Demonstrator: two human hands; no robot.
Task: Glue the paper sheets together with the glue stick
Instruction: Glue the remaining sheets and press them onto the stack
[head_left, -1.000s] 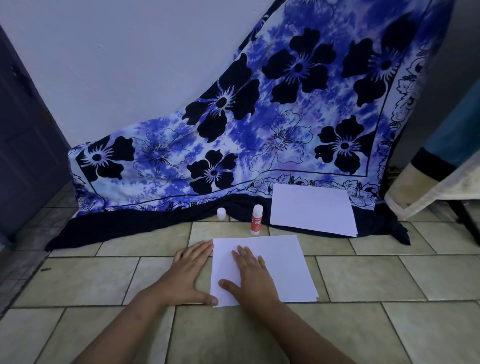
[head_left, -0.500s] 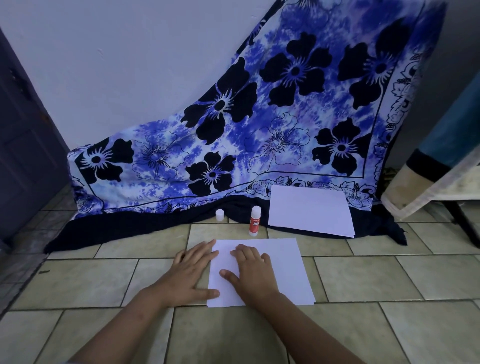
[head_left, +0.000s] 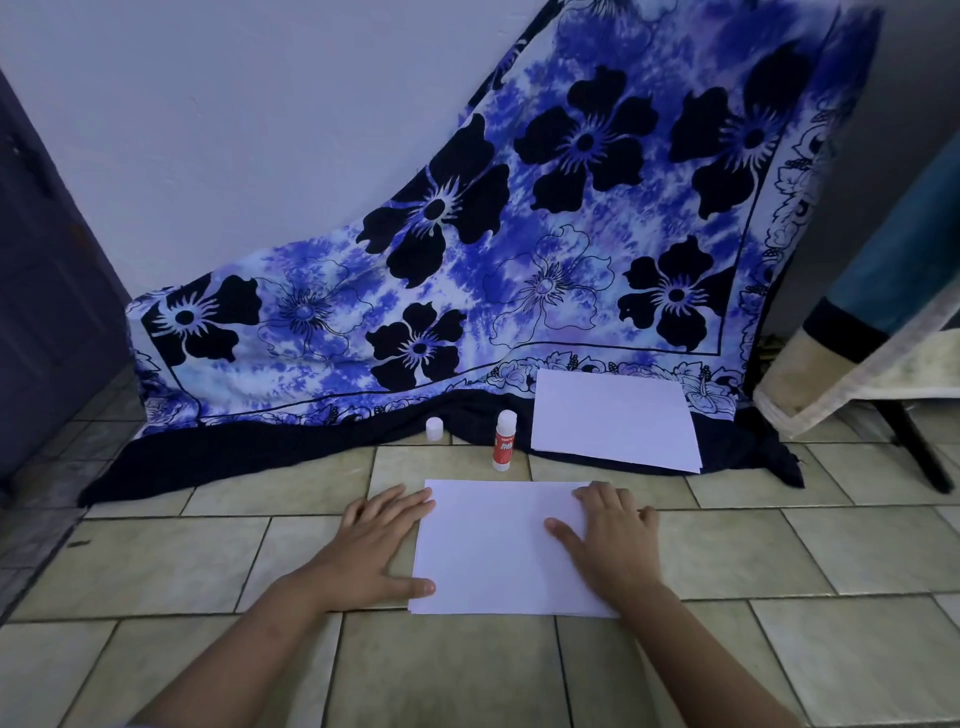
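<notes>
Where the action is: left hand (head_left: 379, 545) and right hand (head_left: 610, 543) both down on the near sheet (head_left: 493, 556), which lies flat on the tiled floor (head_left: 208, 561) right in front of the person.
Left hand: fingers straight and close together, tips just reaching the sheet's left edge near the top. The thumb is stretched onto the bottom-left corner, and the palm is on the tiles beside the paper.
Right hand: spread flat on the sheet's right side, fingers up at the top-right corner, thumb splayed inward across the white. Nothing is pinched.
Near sheet, layers: one or several, cannot tell.
Glue stick (head_left: 505, 440): upright on the floor just beyond the sheet's far edge, with a red label and a white top. Neither hand touches it.
Cap (head_left: 434, 429): small and white, standing just left of the glue stick at the dark hem of the cloth (head_left: 467, 260).
Far paper (head_left: 615, 426): white, resting on that hem, just right of the glue stick.
Cloth: blue with black flowers, draped from the wall (head_left: 208, 130) down to the floor.
</notes>
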